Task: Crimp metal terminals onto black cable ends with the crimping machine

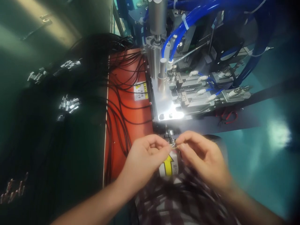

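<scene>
My left hand [145, 157] and my right hand [202, 156] meet fingertip to fingertip just in front of a metal machine [164, 103]. Both pinch the same thin wire end [173, 145], which shows a short yellowish bit between the thumbs. The fingers of each hand are curled closed around it. Under the hands lies a white label with a yellow arrow [169, 165]. A small black fixture [169, 133] sits right behind the fingertips.
A large bundle of black cables [117, 93] spreads over an orange panel [131, 125] at the left, with metal connector ends [69, 104] further left. Blue air hoses [187, 18] and a steel cylinder [157, 18] rise above the machine. A teal surface [257, 150] lies at the right.
</scene>
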`<state>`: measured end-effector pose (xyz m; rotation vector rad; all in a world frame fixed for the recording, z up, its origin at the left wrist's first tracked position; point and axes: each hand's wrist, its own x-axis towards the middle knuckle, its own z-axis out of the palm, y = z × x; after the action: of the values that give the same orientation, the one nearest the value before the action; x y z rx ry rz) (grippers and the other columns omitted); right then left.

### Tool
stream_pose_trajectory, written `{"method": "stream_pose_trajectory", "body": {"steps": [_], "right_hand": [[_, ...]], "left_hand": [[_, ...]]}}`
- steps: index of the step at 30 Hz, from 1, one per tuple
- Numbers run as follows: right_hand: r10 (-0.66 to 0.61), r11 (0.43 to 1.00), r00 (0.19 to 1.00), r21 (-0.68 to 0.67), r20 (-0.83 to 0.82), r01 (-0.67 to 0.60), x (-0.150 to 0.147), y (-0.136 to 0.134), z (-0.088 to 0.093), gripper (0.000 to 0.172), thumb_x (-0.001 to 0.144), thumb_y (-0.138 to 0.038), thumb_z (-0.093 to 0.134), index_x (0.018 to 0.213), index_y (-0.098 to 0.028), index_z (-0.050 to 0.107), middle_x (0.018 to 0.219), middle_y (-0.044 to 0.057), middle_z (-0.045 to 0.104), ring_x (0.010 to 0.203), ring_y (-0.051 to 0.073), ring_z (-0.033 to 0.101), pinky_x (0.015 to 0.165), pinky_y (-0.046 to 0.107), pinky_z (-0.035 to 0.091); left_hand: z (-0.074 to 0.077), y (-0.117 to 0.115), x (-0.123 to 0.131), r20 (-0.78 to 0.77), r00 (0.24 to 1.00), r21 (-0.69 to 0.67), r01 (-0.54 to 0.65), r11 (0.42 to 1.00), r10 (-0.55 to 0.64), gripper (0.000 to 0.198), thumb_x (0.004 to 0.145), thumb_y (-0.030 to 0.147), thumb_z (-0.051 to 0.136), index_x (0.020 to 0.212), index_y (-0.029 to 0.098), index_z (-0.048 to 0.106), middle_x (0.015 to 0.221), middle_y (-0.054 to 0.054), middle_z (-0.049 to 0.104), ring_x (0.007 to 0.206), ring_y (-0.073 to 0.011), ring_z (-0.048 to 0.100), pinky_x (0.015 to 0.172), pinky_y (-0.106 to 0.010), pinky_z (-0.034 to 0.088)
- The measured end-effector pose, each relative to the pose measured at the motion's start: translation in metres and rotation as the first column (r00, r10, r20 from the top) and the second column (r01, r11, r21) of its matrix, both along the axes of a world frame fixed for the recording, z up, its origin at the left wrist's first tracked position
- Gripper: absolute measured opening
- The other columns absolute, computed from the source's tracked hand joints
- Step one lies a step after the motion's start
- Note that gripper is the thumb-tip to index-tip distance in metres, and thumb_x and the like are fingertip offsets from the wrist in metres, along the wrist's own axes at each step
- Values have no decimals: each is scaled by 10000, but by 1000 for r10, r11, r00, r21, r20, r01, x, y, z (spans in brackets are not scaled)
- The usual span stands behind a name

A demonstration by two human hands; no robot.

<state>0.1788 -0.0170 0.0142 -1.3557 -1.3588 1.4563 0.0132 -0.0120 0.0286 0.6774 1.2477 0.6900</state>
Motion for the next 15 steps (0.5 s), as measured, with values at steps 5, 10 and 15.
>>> {"method": "stream_pose_trajectory", "body": {"steps": [5, 10, 15], "right_hand": [[-38, 996, 998, -77, -41, 35, -8, 5, 3, 99, 836, -260, 627, 788, -176, 603, 541, -63, 447, 483, 80, 385, 445, 211, 310], [-116, 978, 985, -187, -125, 91, -14, 1, 6, 118, 805, -267, 647, 768, -162, 608, 514, -74, 412, 449, 61, 325, 411, 196, 253], [-134, 960, 973, -270, -188, 80, -12, 2, 10, 128, 782, -267, 669, 757, -161, 602, 466, -88, 400, 411, 47, 305, 385, 177, 225]], "left_hand": [[-1, -1, 1, -6, 1000, 22, 9, 1000, -9, 148, 789, 254, 680, 732, 134, 614, 532, 72, 462, 423, -11, 336, 402, -120, 278], [-1, -1, 2, -16, 1000, 27, 13, 1000, -13, 154, 796, 257, 673, 722, 141, 605, 486, 92, 408, 394, -8, 295, 392, -126, 262], [-2, -3, 2, -12, 1000, 53, 4, 999, -4, 178, 792, 284, 684, 719, 146, 599, 483, 93, 393, 400, -10, 276, 402, -133, 253]]}}
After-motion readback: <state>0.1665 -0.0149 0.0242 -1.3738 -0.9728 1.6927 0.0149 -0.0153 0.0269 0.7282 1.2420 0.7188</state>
